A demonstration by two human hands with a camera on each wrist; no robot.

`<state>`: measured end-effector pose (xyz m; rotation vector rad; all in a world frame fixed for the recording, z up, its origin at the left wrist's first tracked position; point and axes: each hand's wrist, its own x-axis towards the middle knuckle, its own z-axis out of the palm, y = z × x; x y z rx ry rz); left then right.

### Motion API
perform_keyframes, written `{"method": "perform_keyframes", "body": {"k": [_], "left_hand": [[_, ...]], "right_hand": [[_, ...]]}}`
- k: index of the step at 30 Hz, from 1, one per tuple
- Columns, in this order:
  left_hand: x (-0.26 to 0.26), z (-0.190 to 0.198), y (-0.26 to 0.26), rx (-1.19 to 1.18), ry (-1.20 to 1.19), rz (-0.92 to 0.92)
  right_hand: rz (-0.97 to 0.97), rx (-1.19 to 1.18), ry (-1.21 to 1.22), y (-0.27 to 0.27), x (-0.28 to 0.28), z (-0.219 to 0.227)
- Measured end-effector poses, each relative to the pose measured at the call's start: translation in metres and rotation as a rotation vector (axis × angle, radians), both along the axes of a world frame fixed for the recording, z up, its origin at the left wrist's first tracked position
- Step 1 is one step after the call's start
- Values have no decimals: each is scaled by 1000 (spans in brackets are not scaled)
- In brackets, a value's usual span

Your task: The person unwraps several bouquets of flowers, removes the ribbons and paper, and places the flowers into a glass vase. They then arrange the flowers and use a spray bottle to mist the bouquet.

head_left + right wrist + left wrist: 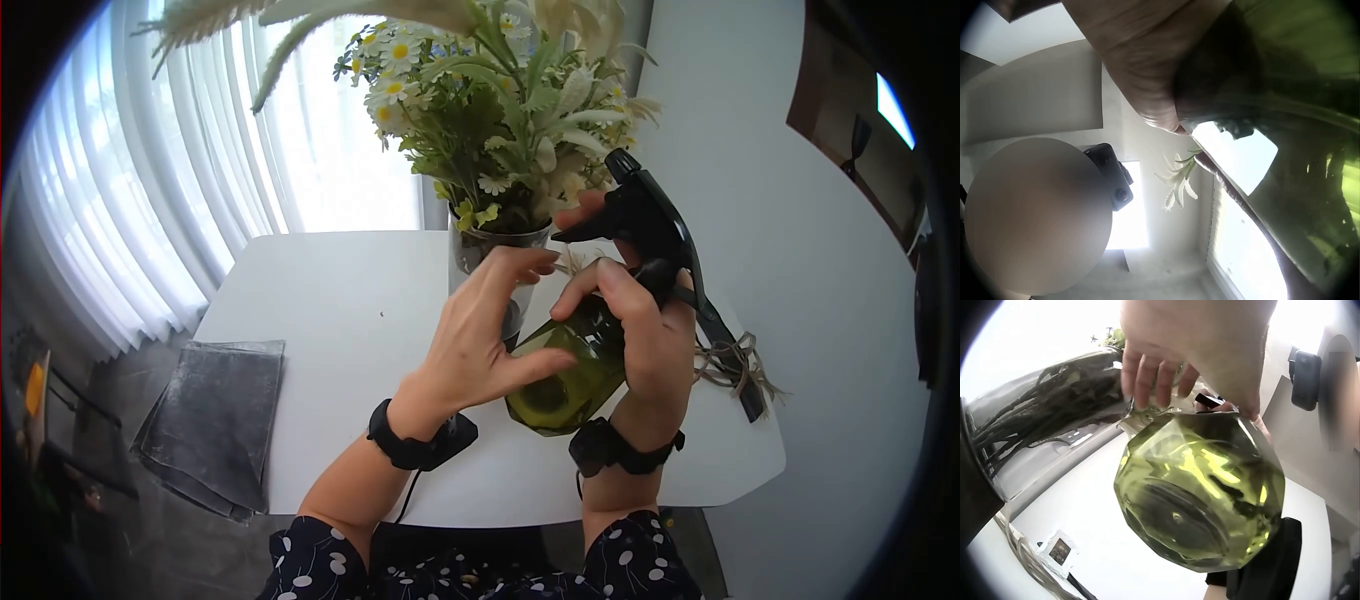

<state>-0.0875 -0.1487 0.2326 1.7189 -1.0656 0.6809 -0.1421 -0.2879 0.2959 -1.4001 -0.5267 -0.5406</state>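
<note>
A green faceted glass bottle (570, 375) with a black spray head (640, 215) is tilted over the table. The right hand (645, 330) grips it around the neck below the spray head. Beside the bottle, the left hand (480, 335) has its fingers extended and its thumb across the glass; whether they touch cannot be told. In the left wrist view the bottle (1200, 494) shows its base, below the left hand (1197, 344). Green glass (1310, 162) fills the right side of the right wrist view, close to the right hand (1147, 56).
A clear vase (470, 250) of daisies and pale plumes (500, 100) stands behind the hands on the white table (330, 300). Dark flat sheets (215, 420) lie at the table's left edge. Tied twine (740, 365) is at the right, and a small white frame (1060, 552) shows in the left wrist view.
</note>
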Motion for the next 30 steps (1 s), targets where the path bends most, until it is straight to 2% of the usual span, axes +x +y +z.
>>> {"method": "perform_keyframes", "body": {"k": [1, 2, 4, 5, 8, 16, 18, 19, 21, 23, 27, 30], "left_hand": [[-3, -1, -2, 26, 159, -51], [-7, 0, 2, 22, 157, -51], [-19, 10, 6, 106, 418, -242], [-20, 11, 9, 199, 399, -260], [-19, 2, 6, 217, 275, -276], [-19, 6, 10, 187, 318, -260], [-19, 8, 13, 189, 324, -253], [-21, 12, 16, 268, 374, -240], [-21, 14, 17, 344, 425, -227], [-20, 10, 19, 281, 270, -249], [-14, 8, 28, 343, 251, -218], [-14, 9, 34, 344, 254, -235]], "right_hand": [[1, -3, -2, -1, 3, -2], [-27, -20, -14, -2, 7, -6], [-55, -38, -25, -5, 8, -7], [-41, -35, -31, -6, 8, -7], [-52, -13, -58, -1, 9, -11], [-51, -6, -36, 2, 12, -13], [-76, -73, -82, 1, 15, -15], [-76, -73, -83, 1, 14, -14], [-44, -135, -84, 2, 11, -12], [16, -118, -75, 3, 13, -14], [114, -92, 31, 12, 10, -19], [130, -85, -8, 18, 17, -26]]}}
